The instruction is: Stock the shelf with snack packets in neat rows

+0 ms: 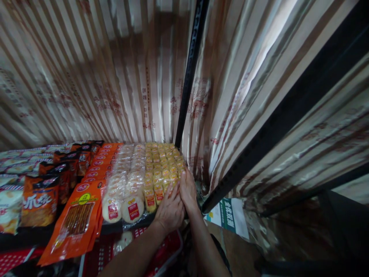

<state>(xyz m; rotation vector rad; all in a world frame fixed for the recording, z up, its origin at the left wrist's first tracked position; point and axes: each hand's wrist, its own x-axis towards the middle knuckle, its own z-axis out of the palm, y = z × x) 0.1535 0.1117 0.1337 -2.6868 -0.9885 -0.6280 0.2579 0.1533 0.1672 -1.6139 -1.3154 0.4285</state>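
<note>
Forearms (pixel 138 250) lead to fingers at yellow packets (pixel 161 163)

Low in our view, the forearms run up to our left hand (pixel 170 209) and right hand (pixel 189 190), side by side at the front right corner of the packed block. The left fingers, slightly apart, rest against the front packets; the right fingers lie close together at the block's right end. We cannot tell whether either hand is clamped on a packet. The yellow packets stand in tight rows just ahead of and left of the fingers, on a dark-edged shelf (pixel 111 228). Farther left of the fingers we see round white packs (pixel 132 204) with red labels, then orange pouches (pixel 77 219), dark-and-orange bags (pixel 40 202) and pale bags (pixel 9 206). A red basket (pixel 170 250) sits below the fingers. Beyond them, a black post (pixel 190 69) rises before a printed curtain (pixel 144 73).
</note>
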